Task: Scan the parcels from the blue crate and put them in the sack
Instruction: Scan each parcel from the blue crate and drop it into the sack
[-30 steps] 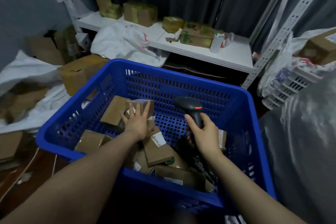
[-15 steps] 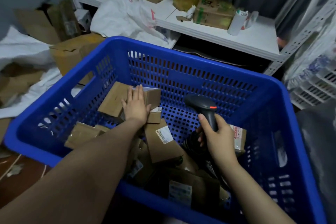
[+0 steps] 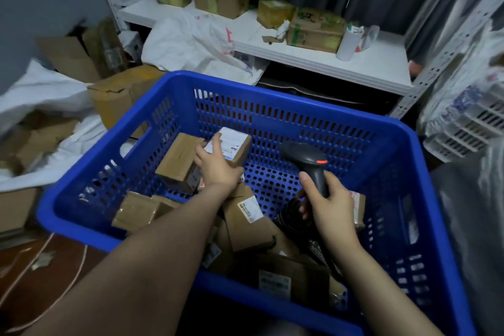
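Note:
A blue crate [image 3: 286, 95] fills the middle of the view and holds several brown cardboard parcels. My left hand [image 3: 218, 166] grips a small parcel with a white label [image 3: 233, 144] and holds it tilted, label up, above the crate floor. My right hand [image 3: 330, 204] is closed around the handle of a black barcode scanner [image 3: 305, 157] with a red light, its head just right of the held parcel. A larger brown parcel [image 3: 177, 161] lies left of my left hand. A grey-white sack [image 3: 474, 226] shows at the right edge.
A white shelf [image 3: 368, 63] behind the crate carries taped boxes and a white tape roll [image 3: 346, 43]. A white bag [image 3: 196, 41] drapes off the shelf. Cardboard boxes and white sheeting lie on the floor at left. White plastic trays [image 3: 469, 128] stand at right.
My left hand closed on the small labelled parcel and lifted and tilted it, label up. The scanner stayed close beside it. The camera moved in and down over the crate.

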